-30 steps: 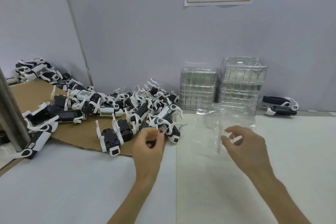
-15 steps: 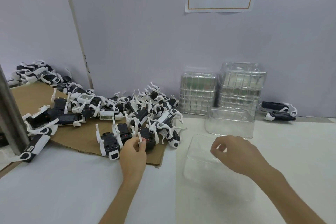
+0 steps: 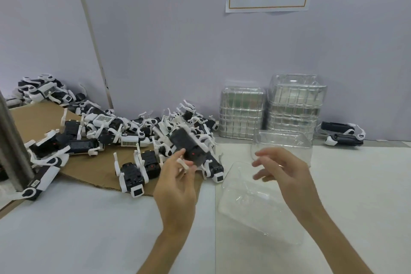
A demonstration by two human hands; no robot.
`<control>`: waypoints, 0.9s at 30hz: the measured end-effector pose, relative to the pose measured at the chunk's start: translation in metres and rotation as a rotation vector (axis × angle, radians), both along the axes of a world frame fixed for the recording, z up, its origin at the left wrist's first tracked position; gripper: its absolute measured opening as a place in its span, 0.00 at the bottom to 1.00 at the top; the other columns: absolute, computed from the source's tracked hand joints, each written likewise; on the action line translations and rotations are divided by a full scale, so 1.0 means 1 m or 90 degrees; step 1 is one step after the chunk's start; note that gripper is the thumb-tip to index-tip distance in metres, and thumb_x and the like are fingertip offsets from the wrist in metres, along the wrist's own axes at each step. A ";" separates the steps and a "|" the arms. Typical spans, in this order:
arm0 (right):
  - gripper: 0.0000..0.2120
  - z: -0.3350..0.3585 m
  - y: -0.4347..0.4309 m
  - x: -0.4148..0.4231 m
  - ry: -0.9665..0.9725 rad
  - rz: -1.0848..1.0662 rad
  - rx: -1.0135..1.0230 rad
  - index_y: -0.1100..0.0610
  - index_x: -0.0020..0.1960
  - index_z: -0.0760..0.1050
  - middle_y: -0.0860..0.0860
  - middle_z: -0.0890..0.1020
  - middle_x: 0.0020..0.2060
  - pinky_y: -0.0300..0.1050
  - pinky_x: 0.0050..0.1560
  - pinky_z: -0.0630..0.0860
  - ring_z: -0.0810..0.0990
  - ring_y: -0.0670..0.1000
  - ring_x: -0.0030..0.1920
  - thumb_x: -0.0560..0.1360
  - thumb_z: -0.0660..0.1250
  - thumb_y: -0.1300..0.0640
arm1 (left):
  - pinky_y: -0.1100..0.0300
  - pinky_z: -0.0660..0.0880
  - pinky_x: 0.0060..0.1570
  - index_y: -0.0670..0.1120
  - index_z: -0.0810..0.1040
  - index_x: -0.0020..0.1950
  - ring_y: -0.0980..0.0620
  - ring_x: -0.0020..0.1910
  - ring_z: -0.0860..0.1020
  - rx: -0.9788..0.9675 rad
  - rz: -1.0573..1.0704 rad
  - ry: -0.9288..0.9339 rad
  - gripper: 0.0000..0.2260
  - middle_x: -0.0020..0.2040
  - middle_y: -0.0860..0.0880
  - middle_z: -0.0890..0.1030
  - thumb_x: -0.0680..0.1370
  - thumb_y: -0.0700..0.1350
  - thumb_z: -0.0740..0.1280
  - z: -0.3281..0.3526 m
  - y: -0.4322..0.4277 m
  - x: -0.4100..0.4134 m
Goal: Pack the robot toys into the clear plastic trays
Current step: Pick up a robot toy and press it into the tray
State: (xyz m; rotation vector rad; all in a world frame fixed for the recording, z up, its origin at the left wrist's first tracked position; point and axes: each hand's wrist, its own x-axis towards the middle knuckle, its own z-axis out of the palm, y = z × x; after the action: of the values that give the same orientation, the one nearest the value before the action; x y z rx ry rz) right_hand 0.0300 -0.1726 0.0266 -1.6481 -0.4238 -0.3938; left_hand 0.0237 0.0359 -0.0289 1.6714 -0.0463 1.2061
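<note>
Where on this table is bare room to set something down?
Bare white table: near-left, in front of the cardboard sheet, left of the left hand; and at right, between the flat clear tray and the robot toys by the wall. Crowded: the toy pile on the cardboard, the tray stacks.

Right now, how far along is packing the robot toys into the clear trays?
Barely started. Nothing looks packed: the clear tray in front looks empty. In hand: the left hand holds one robot toy, the right hand hovers open over the tray. Left: the whole pile on the cardboard.
</note>
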 end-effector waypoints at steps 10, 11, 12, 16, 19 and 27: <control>0.17 0.008 0.018 0.011 0.340 0.284 0.081 0.48 0.60 0.81 0.57 0.83 0.57 0.49 0.52 0.82 0.84 0.59 0.53 0.74 0.71 0.43 | 0.74 0.69 0.57 0.44 0.81 0.46 0.63 0.61 0.75 0.283 -0.122 -0.088 0.05 0.61 0.55 0.76 0.77 0.46 0.68 -0.019 -0.024 -0.005; 0.18 0.008 0.015 0.011 0.353 0.298 0.101 0.48 0.61 0.81 0.58 0.83 0.58 0.49 0.52 0.81 0.84 0.60 0.55 0.73 0.71 0.44 | 0.74 0.70 0.57 0.45 0.80 0.48 0.64 0.61 0.75 0.289 -0.136 -0.094 0.04 0.61 0.55 0.75 0.77 0.45 0.69 -0.019 -0.024 -0.005; 0.19 0.008 0.012 0.012 0.368 0.311 0.128 0.48 0.62 0.80 0.58 0.83 0.58 0.50 0.53 0.81 0.83 0.60 0.56 0.73 0.70 0.44 | 0.73 0.70 0.58 0.46 0.80 0.49 0.64 0.62 0.74 0.296 -0.146 -0.098 0.03 0.62 0.54 0.75 0.78 0.45 0.69 -0.019 -0.024 -0.004; 0.14 0.005 0.004 0.014 0.367 0.257 0.127 0.48 0.63 0.79 0.57 0.84 0.55 0.49 0.49 0.82 0.84 0.59 0.53 0.78 0.69 0.53 | 0.65 0.76 0.56 0.49 0.80 0.55 0.60 0.62 0.77 0.340 -0.184 -0.067 0.06 0.65 0.55 0.77 0.79 0.46 0.67 -0.018 -0.027 -0.003; 0.15 0.004 -0.003 0.016 0.377 0.156 0.151 0.51 0.63 0.78 0.59 0.86 0.49 0.45 0.41 0.81 0.84 0.54 0.42 0.78 0.67 0.63 | 0.58 0.75 0.61 0.52 0.78 0.64 0.57 0.67 0.75 0.412 -0.201 -0.011 0.11 0.70 0.57 0.76 0.82 0.49 0.62 -0.019 -0.026 -0.003; 0.19 0.028 -0.056 0.030 0.171 -0.021 -0.105 0.46 0.58 0.80 0.50 0.86 0.50 0.42 0.37 0.80 0.85 0.51 0.42 0.75 0.69 0.68 | 0.63 0.63 0.67 0.61 0.66 0.72 0.59 0.69 0.68 0.438 -0.247 0.362 0.19 0.73 0.64 0.65 0.81 0.57 0.62 -0.031 -0.016 0.006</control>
State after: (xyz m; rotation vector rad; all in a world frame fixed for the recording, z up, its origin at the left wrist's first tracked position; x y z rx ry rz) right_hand 0.0597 -0.2289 0.0544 -1.8407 -0.2317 -0.1614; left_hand 0.0294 0.0204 -0.0604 2.4092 -0.4514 0.3971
